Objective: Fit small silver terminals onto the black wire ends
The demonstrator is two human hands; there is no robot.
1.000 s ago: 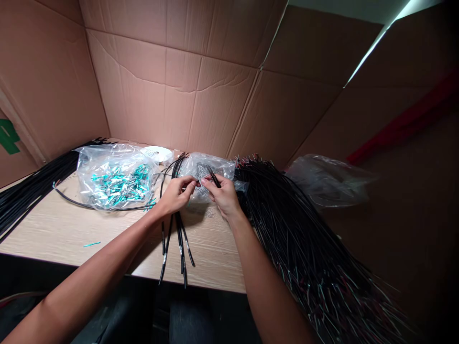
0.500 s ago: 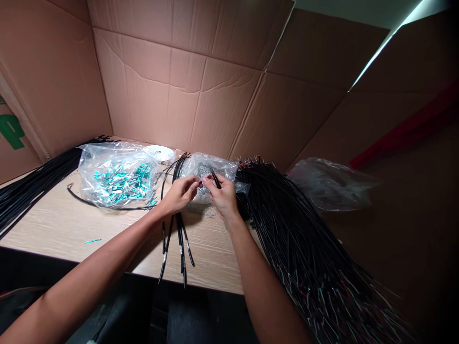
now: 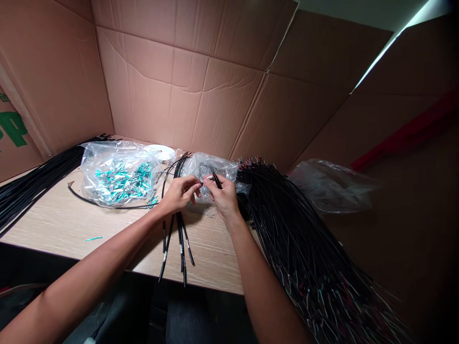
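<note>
My left hand (image 3: 182,193) is closed in a pinch in front of a clear bag of small grey parts (image 3: 206,168); what its fingertips hold is too small to make out. Close beside it on the right, my right hand (image 3: 223,193) is closed round black tweezers (image 3: 216,178), whose tips point up and away. A tiny light piece shows at its thumb and index finger. Several black cables (image 3: 181,239) with silvery bands lie under and beside my left wrist, their ends hanging over the table's front edge.
A clear bag of teal and silver pieces (image 3: 125,179) lies left, with a single teal piece (image 3: 93,238) nearer the front. Black cable bundles lie far left (image 3: 39,184) and right (image 3: 297,224). Behind stands a cardboard wall (image 3: 154,95); an empty-looking plastic bag (image 3: 332,186) lies far right.
My hands stay almost in place, with the fingertips of my left hand slightly farther from my right hand. The camera view has shifted a little.
</note>
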